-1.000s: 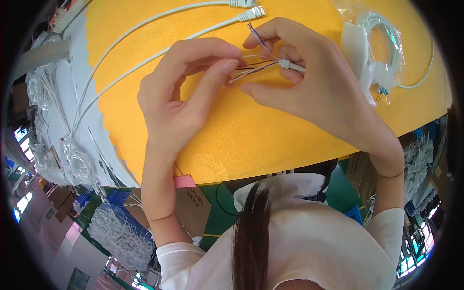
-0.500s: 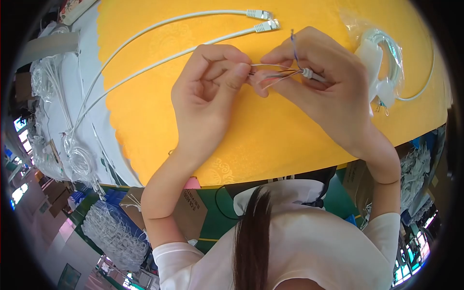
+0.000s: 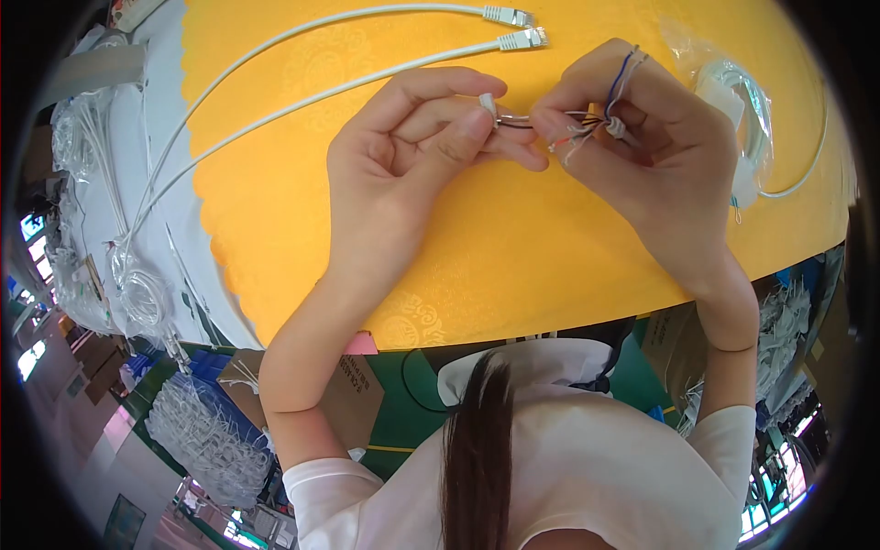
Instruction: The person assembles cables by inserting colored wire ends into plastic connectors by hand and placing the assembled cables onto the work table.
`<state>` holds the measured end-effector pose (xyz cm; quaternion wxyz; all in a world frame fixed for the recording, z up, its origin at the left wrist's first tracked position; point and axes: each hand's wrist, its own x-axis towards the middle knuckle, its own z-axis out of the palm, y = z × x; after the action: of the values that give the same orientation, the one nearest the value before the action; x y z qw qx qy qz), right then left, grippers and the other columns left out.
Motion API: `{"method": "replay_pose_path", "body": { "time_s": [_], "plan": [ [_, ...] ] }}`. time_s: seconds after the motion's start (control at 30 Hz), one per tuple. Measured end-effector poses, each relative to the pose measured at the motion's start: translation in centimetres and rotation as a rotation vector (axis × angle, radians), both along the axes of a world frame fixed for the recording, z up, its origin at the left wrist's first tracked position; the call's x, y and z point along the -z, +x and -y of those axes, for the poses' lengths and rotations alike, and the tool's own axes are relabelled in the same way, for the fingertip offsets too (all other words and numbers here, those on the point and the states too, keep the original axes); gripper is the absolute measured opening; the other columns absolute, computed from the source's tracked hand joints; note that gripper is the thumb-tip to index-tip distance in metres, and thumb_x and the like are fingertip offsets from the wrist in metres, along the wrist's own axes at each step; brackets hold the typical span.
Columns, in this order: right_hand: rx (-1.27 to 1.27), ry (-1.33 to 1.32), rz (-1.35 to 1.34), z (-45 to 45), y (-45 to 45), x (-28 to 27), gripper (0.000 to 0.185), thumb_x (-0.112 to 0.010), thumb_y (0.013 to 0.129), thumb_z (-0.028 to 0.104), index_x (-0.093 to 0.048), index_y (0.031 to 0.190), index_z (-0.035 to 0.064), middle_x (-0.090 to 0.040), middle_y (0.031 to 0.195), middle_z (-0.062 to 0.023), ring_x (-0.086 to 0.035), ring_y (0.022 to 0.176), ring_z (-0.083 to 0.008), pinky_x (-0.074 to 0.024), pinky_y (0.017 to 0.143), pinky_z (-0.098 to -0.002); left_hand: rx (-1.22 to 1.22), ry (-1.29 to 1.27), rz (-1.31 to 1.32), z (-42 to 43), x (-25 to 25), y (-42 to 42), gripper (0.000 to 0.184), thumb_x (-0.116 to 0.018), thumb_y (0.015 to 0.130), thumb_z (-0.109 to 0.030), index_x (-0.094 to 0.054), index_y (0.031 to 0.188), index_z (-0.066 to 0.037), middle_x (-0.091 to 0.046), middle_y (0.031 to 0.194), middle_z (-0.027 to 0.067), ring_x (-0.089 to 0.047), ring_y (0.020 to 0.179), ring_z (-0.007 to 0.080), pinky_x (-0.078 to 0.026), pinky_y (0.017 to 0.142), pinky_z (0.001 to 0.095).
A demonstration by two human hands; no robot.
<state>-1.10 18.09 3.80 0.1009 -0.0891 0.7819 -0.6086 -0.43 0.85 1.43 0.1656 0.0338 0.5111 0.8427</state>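
- Thin wires (image 3: 516,121) span the short gap between two bare hands above the table, their long axis running left to right
- At their left end, a small white piece (image 3: 488,103) stands roughly crosswise to the wires, tilted, its far tip showing above the thumb
- At their right end, a white cable collar (image 3: 615,128) sits at the right fingers, with a blue wire (image 3: 621,75) curving off toward the far side
- The left hand (image 3: 390,160) pinches the small white piece between thumb and fingertips, closed down to its thickness
- The right hand (image 3: 665,151), the nearer to the collar and the loose wire ends, has thumb and forefinger drawn together on the thin wires; how firmly, one cannot tell
- Beyond the left hand, two plugs (image 3: 510,16) (image 3: 523,38) on pale cables point right across a yellow cloth (image 3: 458,266)
- Far right, a bagged cable coil (image 3: 755,103) lies beside the right hand
- Near the table's front edge, a pink tag (image 3: 364,344) shows by the left forearm
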Motion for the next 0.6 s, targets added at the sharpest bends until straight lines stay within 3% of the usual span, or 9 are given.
{"method": "replay_pose_path", "body": {
  "time_s": [0.07, 0.2, 0.27, 0.5, 0.6],
  "plan": [
    [-0.087, 0.036, -0.140, -0.4, -0.2, 0.4, 0.017, -0.049, 0.071, -0.011, -0.052, 0.085, -0.0025, -0.052, 0.079, -0.0019, -0.048, 0.074, -0.0051, -0.0352, 0.062, -0.0152, 0.007, -0.027, 0.000, 0.0, 0.0, 0.0, 0.022, -0.047, 0.085, -0.003, -0.046, 0.106, 0.004, -0.060, 0.088, 0.0131, -0.060, 0.081, 0.0192, -0.048, 0.074, 0.0310],
    [-0.029, -0.026, -0.063, 0.2, -0.1, -0.1, 0.014, -0.050, 0.072, -0.009, -0.053, 0.085, -0.0028, -0.052, 0.079, -0.0023, -0.048, 0.075, -0.0058, -0.0370, 0.064, -0.0157, 0.034, -0.063, -0.041, 0.1, 0.3, -0.2, 0.022, -0.045, 0.085, -0.003, -0.045, 0.106, 0.005, -0.060, 0.085, 0.0144, -0.060, 0.076, 0.0224, -0.048, 0.072, 0.0319],
    [-0.040, 0.099, -0.045, 0.4, -0.2, -0.5, 0.012, -0.052, 0.074, -0.008, -0.053, 0.084, -0.0027, -0.052, 0.080, -0.0026, -0.049, 0.076, -0.0061, -0.0386, 0.067, -0.0165, -0.011, -0.089, -0.059, 0.0, 0.1, -0.1, 0.023, -0.044, 0.086, -0.003, -0.045, 0.107, 0.005, -0.060, 0.082, 0.0154, -0.060, 0.071, 0.0241, -0.048, 0.070, 0.0321],
    [-0.005, -0.018, -0.024, 0.5, -0.1, 0.1, 0.010, -0.053, 0.074, -0.008, -0.054, 0.083, -0.0023, -0.053, 0.080, -0.0022, -0.050, 0.076, -0.0058, -0.0395, 0.067, -0.0164, -0.011, -0.164, -0.130, 0.0, 0.1, -0.2, 0.023, -0.043, 0.087, -0.003, -0.044, 0.107, 0.007, -0.060, 0.080, 0.0142, -0.060, 0.071, 0.0227, -0.048, 0.072, 0.0317],
    [0.037, -0.003, 0.015, 0.7, 0.1, -0.5, 0.009, -0.053, 0.074, -0.007, -0.053, 0.081, -0.0017, -0.053, 0.077, -0.0010, -0.049, 0.073, -0.0035, -0.0364, 0.059, -0.0141, 0.011, -0.167, -0.110, 0.1, 0.2, -0.2, 0.022, -0.045, 0.086, -0.002, -0.045, 0.105, 0.007, -0.060, 0.082, 0.0117, -0.059, 0.074, 0.0186, -0.047, 0.073, 0.0295]
  ]
}}
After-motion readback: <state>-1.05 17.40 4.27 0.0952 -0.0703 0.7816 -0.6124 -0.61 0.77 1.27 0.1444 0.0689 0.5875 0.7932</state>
